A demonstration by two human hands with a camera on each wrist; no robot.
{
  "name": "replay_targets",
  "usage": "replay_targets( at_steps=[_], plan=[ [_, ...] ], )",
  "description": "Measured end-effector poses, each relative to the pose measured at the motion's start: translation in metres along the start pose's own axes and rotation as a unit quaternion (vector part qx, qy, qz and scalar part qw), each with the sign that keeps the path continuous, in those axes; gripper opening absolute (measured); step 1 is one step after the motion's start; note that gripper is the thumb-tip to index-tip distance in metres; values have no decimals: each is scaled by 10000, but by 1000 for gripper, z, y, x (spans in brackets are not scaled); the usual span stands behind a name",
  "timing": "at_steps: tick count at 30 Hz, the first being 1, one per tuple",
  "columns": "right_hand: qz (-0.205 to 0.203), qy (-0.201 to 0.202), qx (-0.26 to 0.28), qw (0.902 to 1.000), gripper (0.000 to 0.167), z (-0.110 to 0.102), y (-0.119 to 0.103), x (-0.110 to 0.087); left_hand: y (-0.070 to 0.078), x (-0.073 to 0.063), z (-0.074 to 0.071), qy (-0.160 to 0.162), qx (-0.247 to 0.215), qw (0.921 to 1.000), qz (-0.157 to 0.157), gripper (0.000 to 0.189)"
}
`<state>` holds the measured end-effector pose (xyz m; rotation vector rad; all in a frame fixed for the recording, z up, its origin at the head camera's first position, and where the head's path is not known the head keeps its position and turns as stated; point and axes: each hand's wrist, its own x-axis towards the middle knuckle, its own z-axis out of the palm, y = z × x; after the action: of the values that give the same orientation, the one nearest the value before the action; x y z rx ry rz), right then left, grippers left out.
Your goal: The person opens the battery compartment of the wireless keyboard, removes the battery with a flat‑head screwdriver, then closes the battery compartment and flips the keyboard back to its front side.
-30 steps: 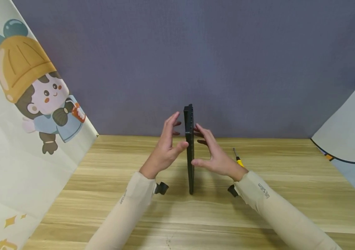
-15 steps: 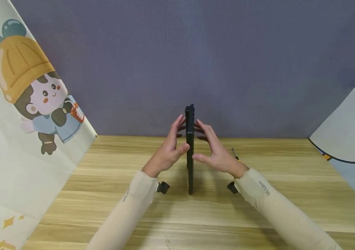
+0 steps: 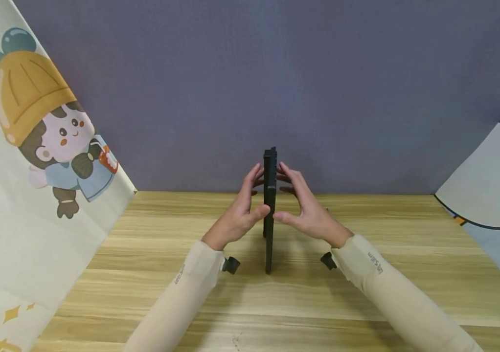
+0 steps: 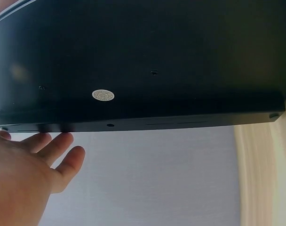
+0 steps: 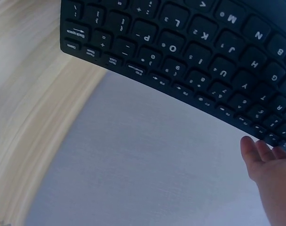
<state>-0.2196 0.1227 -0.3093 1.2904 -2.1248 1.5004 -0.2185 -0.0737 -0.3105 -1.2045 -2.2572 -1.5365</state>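
A black keyboard (image 3: 269,195) stands upright on its short end between my two hands, seen edge-on from the head. My left hand (image 3: 238,215) is at its left face, fingers fairly straight, the thumb by the near part of it. In the left wrist view the plain underside (image 4: 180,47) shows a small oval sticker (image 4: 103,95), with the fingers close to one long edge. My right hand (image 3: 313,215) is at the opposite face, fingers extended. The keys (image 5: 185,52) fill the upper right wrist view. Whether the fingertips touch the keyboard is hard to tell.
The wooden table (image 3: 179,303) lies beneath, with a grey-blue panel (image 3: 267,88) behind it. Printed cartoon sheets flank the left and right sides. Just the tip of a screwdriver (image 3: 327,209) peeks out beyond my right hand.
Both hands have closed in slightly toward the keyboard, whose top has shifted a little to the right. My right hand now covers the screwdriver's yellow handle.
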Motion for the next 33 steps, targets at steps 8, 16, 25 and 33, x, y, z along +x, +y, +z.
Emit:
replay_targets(
  at_steps=[8,16,25,33],
  plan=[
    [-81,75,46,9999,98,-5,-3,3,-32,-2,6,-36,153,9998,-155,98],
    [-260,178,-45,9995,101,-9,-6,6,-35,-4,10,-118,120,9994,-318,95],
    [-461,243,7,9986,98,-16,-7,7,-38,-5,14,-300,57,9981,-544,95],
    [-465,225,-76,9986,100,-22,-11,8,-38,-5,18,-401,289,9967,-646,101]
  ],
)
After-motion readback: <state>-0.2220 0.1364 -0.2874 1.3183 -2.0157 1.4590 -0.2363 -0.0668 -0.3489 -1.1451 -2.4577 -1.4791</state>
